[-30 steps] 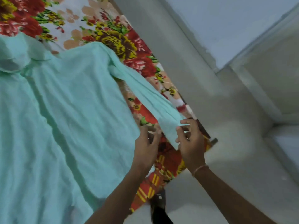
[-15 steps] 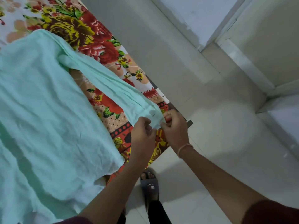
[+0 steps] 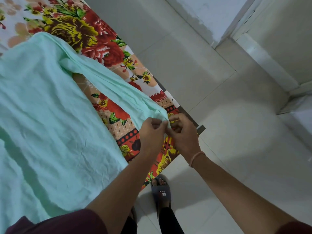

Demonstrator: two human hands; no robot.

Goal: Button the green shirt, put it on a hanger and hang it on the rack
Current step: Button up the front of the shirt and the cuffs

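Note:
The pale green shirt lies spread flat on a bed with a floral sheet. One long sleeve runs from the shoulder diagonally toward the bed's right edge. My left hand and my right hand meet at the sleeve's cuff, each pinching the fabric with curled fingers and thumb. The cuff's button is hidden between my fingers. No hanger or rack is in view.
The bed's corner and dark frame end just right of my hands. Beyond lies a pale tiled floor and a white door frame at the upper right. My foot in a grey slipper stands by the bed.
The view swung down and left, so the shirt fills more of the frame. Both hands closed in on the sleeve's cuff end and stay pinching it close together.

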